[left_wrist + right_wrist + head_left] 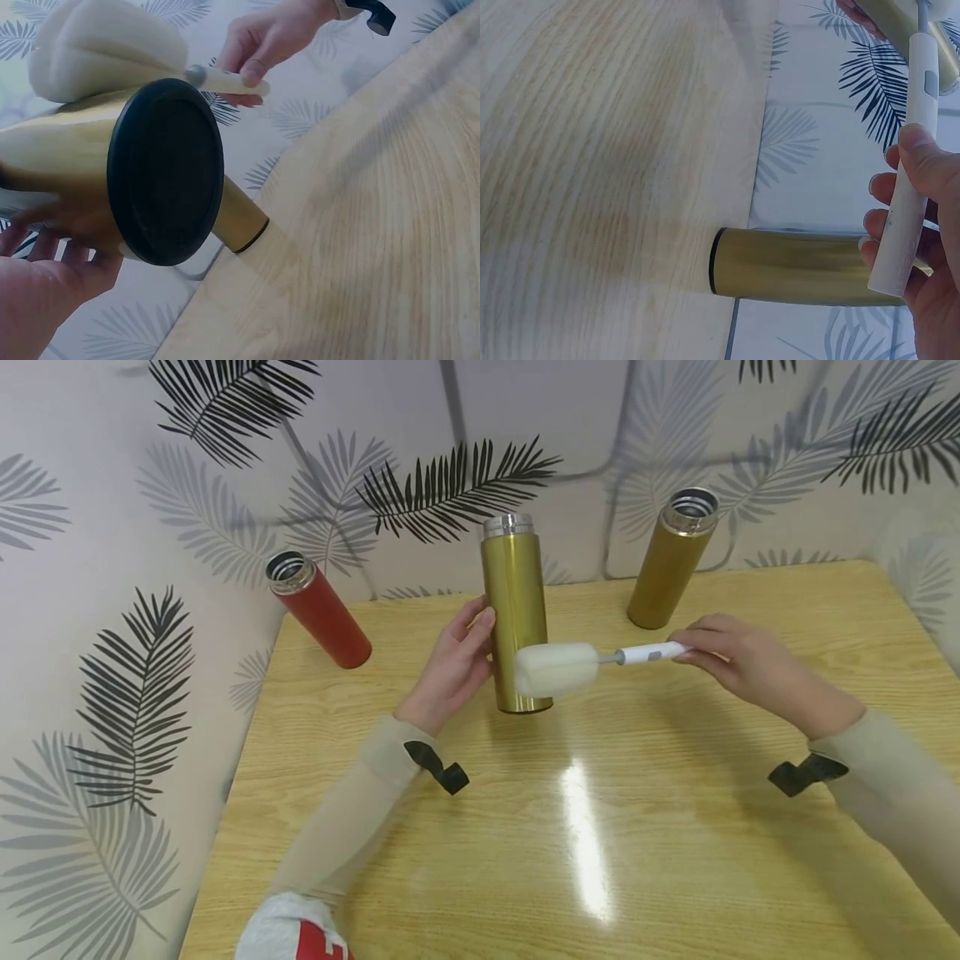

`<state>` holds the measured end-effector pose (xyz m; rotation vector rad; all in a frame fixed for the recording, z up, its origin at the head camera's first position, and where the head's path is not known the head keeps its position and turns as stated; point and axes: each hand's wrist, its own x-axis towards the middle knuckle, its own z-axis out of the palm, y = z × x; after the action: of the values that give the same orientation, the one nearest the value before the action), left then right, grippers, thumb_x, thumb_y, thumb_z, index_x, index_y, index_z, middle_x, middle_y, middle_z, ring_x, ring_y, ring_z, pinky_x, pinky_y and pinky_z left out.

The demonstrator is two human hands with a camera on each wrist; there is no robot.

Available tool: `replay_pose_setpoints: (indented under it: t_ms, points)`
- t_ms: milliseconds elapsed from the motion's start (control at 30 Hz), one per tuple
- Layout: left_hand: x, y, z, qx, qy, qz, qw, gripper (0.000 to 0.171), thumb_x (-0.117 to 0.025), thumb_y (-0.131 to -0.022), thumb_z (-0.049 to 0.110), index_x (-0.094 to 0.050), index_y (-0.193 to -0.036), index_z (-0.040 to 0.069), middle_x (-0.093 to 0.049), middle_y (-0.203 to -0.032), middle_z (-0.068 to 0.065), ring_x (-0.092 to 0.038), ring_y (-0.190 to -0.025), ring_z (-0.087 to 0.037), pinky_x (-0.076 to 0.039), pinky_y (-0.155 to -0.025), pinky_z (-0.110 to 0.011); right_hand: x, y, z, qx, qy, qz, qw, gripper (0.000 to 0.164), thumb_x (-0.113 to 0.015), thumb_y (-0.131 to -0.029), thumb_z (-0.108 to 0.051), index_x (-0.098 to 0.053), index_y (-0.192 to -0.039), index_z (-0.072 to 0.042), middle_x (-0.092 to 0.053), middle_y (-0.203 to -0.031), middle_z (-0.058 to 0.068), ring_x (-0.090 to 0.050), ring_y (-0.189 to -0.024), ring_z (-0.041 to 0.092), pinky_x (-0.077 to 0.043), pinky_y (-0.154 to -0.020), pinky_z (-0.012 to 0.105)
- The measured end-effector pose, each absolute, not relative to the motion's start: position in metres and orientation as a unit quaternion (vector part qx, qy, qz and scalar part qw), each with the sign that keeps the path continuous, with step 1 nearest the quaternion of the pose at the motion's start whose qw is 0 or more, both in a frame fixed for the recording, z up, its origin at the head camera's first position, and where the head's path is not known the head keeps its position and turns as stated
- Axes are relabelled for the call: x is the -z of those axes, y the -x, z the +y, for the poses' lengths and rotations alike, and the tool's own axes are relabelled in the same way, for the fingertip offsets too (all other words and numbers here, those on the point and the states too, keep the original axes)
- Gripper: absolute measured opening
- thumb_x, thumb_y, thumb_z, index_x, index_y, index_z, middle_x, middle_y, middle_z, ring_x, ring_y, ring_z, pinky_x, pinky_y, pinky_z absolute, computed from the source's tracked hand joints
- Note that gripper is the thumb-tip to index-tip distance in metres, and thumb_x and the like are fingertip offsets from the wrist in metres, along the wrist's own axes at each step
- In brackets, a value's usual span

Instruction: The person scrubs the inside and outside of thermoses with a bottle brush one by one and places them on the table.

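Observation:
My left hand (459,662) grips a yellow-gold bottle (516,585) round its side, lidless with a silver neck on top. In the left wrist view the bottle's dark base (166,172) faces the camera, lifted off the table. My right hand (742,664) holds a bottle brush by its white handle (909,187), thumb along one side and fingers curled round it. The brush's pale sponge head (557,668) points left and overlaps the lower part of the bottle in the head view.
A red bottle (326,618) with an uncovered mouth stands at the table's back left. Another gold bottle (670,564), also without a lid, stands at the back right. The wooden table (450,860) meets a leaf-patterned wall covering (360,485) at the back and left.

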<state>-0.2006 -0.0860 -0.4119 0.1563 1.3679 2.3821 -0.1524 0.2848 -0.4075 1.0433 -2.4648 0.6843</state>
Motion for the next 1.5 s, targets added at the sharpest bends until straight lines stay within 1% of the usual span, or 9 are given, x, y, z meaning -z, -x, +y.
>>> replay_pose_setpoints:
  t_ms: [100, 233, 400, 600, 900, 1033, 1233, 1367, 1500]
  points:
    - [0.414, 0.198, -0.084, -0.846, -0.060, 0.488, 0.206, 0.033, -0.038, -0.113, 0.013, -0.048, -0.144, 0.008, -0.063, -0.116, -0.003, -0.062, -0.099, -0.017, -0.053, -0.085, -0.034, 0.404, 0.154, 0.287, -0.253, -0.360, -0.877, 0.192, 0.062, -0.044, -0.103, -0.050, -0.076, -0.109, 0.003, -0.071, -0.096, 0.010, -0.061, -0.078, 0.019, -0.046, -0.071, 0.023]
    - [0.417, 0.194, -0.082, -0.838, -0.075, 0.491, 0.225, 0.032, -0.037, -0.113, 0.011, -0.049, -0.143, 0.008, -0.064, -0.113, -0.001, -0.062, -0.096, -0.016, -0.053, -0.084, -0.034, 0.398, 0.154, 0.289, -0.260, -0.338, -0.884, 0.189, 0.021, -0.071, -0.099, -0.014, -0.075, -0.112, 0.002, -0.071, -0.097, 0.010, -0.059, -0.081, 0.019, -0.044, -0.074, 0.022]
    - [0.418, 0.190, -0.081, -0.836, -0.097, 0.479, 0.249, 0.033, -0.048, -0.110, 0.015, -0.050, -0.142, 0.008, -0.064, -0.114, -0.001, -0.061, -0.099, -0.017, -0.053, -0.085, -0.033, 0.391, 0.156, 0.290, -0.255, -0.322, -0.890, 0.197, 0.036, -0.082, -0.078, 0.013, -0.075, -0.112, 0.002, -0.071, -0.097, 0.012, -0.059, -0.082, 0.020, -0.043, -0.073, 0.026]
    - [0.419, 0.188, -0.078, -0.817, -0.123, 0.495, 0.269, 0.127, -0.094, -0.067, 0.056, -0.030, -0.159, -0.003, -0.060, -0.125, -0.006, -0.060, -0.114, -0.019, -0.050, -0.101, -0.035, 0.384, 0.159, 0.293, -0.247, -0.305, -0.896, 0.206, 0.040, -0.083, -0.076, 0.015, -0.076, -0.113, 0.000, -0.072, -0.097, 0.012, -0.056, -0.080, 0.017, -0.041, -0.071, 0.023]
    - [0.418, 0.184, -0.075, -0.789, -0.111, 0.544, 0.264, 0.060, -0.054, -0.104, 0.007, -0.034, -0.160, 0.002, -0.052, -0.145, -0.020, -0.059, -0.118, -0.021, -0.044, -0.113, -0.047, 0.375, 0.161, 0.294, -0.255, -0.280, -0.896, 0.233, 0.028, -0.077, -0.090, 0.004, -0.075, -0.117, 0.000, -0.071, -0.095, 0.013, -0.050, -0.078, 0.014, -0.037, -0.071, 0.024]
    - [0.419, 0.184, -0.075, -0.785, -0.115, 0.550, 0.261, 0.074, -0.071, -0.101, 0.027, -0.034, -0.160, 0.002, -0.056, -0.140, -0.015, -0.060, -0.116, -0.018, -0.042, -0.113, -0.047, 0.376, 0.160, 0.293, -0.251, -0.284, -0.895, 0.235, 0.034, -0.080, -0.083, 0.010, -0.075, -0.115, 0.000, -0.071, -0.092, 0.012, -0.049, -0.076, 0.013, -0.038, -0.069, 0.023]
    - [0.421, 0.188, -0.076, -0.802, -0.106, 0.525, 0.264, 0.106, -0.092, -0.064, 0.058, -0.041, -0.146, 0.015, -0.066, -0.116, -0.002, -0.062, -0.110, -0.018, -0.044, -0.105, -0.043, 0.384, 0.158, 0.291, -0.254, -0.312, -0.887, 0.226, 0.019, -0.076, -0.094, -0.002, -0.076, -0.112, 0.000, -0.070, -0.093, 0.011, -0.055, -0.078, 0.015, -0.042, -0.071, 0.024]
    - [0.420, 0.190, -0.078, -0.807, -0.108, 0.516, 0.265, 0.099, -0.089, -0.070, 0.057, -0.042, -0.147, 0.017, -0.065, -0.119, -0.002, -0.059, -0.115, -0.020, -0.044, -0.104, -0.042, 0.393, 0.156, 0.291, -0.259, -0.331, -0.882, 0.214, 0.044, -0.056, -0.106, -0.041, -0.076, -0.111, -0.002, -0.071, -0.094, 0.008, -0.057, -0.079, 0.016, -0.043, -0.071, 0.023]
    - [0.418, 0.192, -0.080, -0.812, -0.102, 0.513, 0.260, 0.067, -0.071, -0.099, 0.038, -0.040, -0.153, 0.012, -0.062, -0.121, -0.003, -0.058, -0.114, -0.021, -0.048, -0.100, -0.040, 0.401, 0.154, 0.290, -0.258, -0.346, -0.880, 0.198, 0.065, -0.041, -0.104, -0.055, -0.077, -0.111, -0.002, -0.071, -0.095, 0.006, -0.058, -0.080, 0.016, -0.045, -0.072, 0.022]
